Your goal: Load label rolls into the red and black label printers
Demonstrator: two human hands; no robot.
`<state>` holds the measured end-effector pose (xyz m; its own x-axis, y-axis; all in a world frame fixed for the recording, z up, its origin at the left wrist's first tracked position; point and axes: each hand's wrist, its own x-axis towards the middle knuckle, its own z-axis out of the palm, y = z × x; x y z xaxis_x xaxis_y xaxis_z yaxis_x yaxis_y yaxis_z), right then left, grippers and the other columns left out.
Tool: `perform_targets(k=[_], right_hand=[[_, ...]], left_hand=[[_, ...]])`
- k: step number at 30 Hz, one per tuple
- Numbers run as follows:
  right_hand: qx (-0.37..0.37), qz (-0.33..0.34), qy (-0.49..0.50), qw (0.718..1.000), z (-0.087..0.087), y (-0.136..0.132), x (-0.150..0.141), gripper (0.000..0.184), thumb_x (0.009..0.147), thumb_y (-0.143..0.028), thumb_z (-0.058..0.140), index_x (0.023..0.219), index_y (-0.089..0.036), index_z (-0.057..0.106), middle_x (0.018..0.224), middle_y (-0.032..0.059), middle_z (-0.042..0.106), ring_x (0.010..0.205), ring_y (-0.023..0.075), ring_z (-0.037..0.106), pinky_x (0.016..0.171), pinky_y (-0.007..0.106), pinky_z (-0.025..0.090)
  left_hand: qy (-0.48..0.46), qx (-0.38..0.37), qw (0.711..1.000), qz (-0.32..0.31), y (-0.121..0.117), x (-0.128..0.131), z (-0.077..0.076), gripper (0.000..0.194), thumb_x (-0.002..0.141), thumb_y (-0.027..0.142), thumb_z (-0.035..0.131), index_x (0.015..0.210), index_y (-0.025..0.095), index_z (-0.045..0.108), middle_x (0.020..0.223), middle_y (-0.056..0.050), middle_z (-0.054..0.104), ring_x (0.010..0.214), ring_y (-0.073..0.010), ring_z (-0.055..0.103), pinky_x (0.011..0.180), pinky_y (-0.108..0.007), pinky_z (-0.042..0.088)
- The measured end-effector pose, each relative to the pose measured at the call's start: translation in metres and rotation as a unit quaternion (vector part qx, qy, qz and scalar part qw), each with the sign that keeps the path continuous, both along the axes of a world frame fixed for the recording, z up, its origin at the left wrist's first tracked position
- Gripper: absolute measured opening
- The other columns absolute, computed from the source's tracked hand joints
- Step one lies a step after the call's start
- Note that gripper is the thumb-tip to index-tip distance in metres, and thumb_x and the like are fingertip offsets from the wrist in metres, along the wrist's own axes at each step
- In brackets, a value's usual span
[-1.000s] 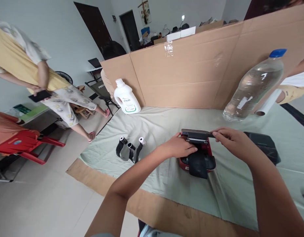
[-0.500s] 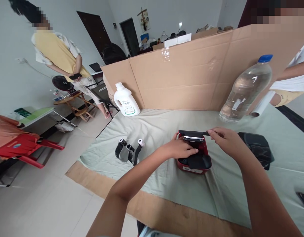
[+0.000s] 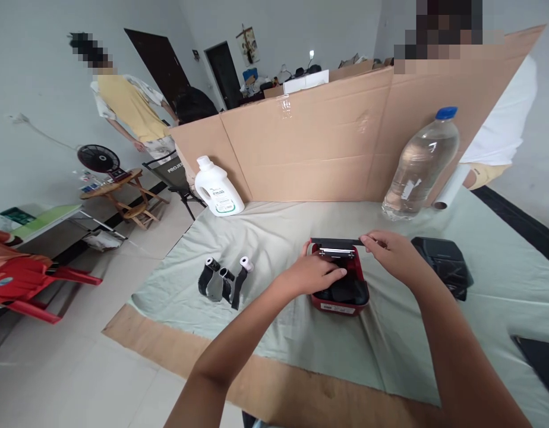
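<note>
A small red and black device, like a label printer [image 3: 340, 308], sits on the cloth with its black lid [image 3: 334, 242] raised. A silvery bar shows under the lid. My left hand [image 3: 318, 273] lies over the left side, its fingers reaching into the opening and its thumb pointing right; the fingertips are partly hidden. With thumb and fingers closed, my right hand [image 3: 385, 249] pinches the lid's right end. To the left stand several small rolls with black strips [image 3: 225, 284] partly unwound. A black case [image 3: 444, 264] lies right of my right hand.
On the cloth-covered table [image 3: 274, 333] stand a white jug [image 3: 218, 190] and a large water bottle [image 3: 421, 166], before an upright cardboard sheet [image 3: 310, 148]. A flat dark object [image 3: 539, 359] lies at the right. One person stands far left, another behind the cardboard.
The view has shifted slightly. Both hands keep their places on the device. A black flap at its front edge no longer shows over the rim. The person at the left has lowered a hand.
</note>
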<state>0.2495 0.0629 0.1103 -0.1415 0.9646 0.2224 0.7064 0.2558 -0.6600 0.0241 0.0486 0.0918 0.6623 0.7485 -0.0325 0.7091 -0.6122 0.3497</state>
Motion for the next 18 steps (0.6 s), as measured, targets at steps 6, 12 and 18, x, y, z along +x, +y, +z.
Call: perform_targets(k=[6, 12, 18], right_hand=[[-0.005, -0.005, 0.011, 1.000, -0.002, 0.001, 0.000, 0.040, 0.088, -0.051, 0.047, 0.059, -0.023, 0.054, 0.070, 0.0038, 0.064, 0.063, 0.0190, 0.053, 0.064, 0.034, 0.040], [-0.003, -0.004, 0.013, 1.000, 0.000, 0.000, -0.002, 0.042, 0.087, -0.051, 0.047, 0.057, -0.023, 0.051, 0.072, 0.0042, 0.063, 0.063, 0.0187, 0.052, 0.064, 0.035, 0.039], [-0.009, 0.022, 0.006, 1.000, 0.002, -0.004, -0.001, 0.043, 0.089, -0.051, 0.047, 0.058, -0.022, 0.053, 0.074, 0.0041, 0.064, 0.063, 0.0184, 0.053, 0.066, 0.035, 0.041]], left_hand=[[-0.071, 0.156, 0.982, -0.084, -0.053, -0.018, -0.020, 0.058, 0.104, 0.057, 0.044, 0.145, 0.018, 0.056, 0.153, -0.009, 0.055, 0.146, -0.0208, 0.047, 0.129, -0.042, 0.025], [-0.064, 0.332, 0.935, -0.107, -0.078, -0.025, -0.065, 0.041, 0.104, 0.034, 0.052, 0.144, 0.026, 0.056, 0.152, -0.002, 0.056, 0.150, -0.0193, 0.042, 0.130, -0.047, 0.023], [-0.103, 0.393, 0.910, -0.080, -0.078, -0.014, -0.086, 0.030, 0.102, 0.021, 0.056, 0.129, 0.030, 0.068, 0.138, 0.002, 0.068, 0.140, -0.0147, 0.054, 0.129, -0.041, 0.030]])
